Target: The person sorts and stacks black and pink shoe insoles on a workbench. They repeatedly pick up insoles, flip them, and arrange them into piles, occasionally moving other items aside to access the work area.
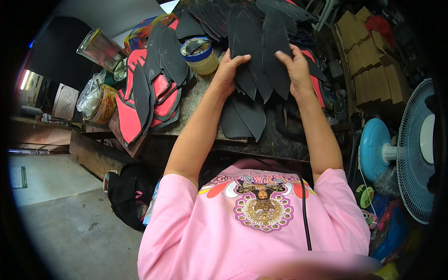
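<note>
Above the near part of the worktable (204, 105), I hold up several overlapping black pointed flat pieces (246, 39), cut like long leaves with pale lines on them. My left hand (227, 73) grips their left edge, thumb on the front face. On the opposite edge my right hand (297, 70) is closed, its thumb also in front; the fingers behind are partly hidden. Below them, a black pointed piece (242, 117) lies at the table edge. Left of my left hand stands a blue-rimmed jar (205, 64) of yellowish stuff with a dark tool across its mouth.
Red and black cut pieces (129, 117) pile up on the table's left, with more black pieces (207, 16) behind. A metal tin (102, 49) and a plastic-draped tub (100, 107) stand farther left. Brown boxes (366, 60) and a fan (413, 149) are at right.
</note>
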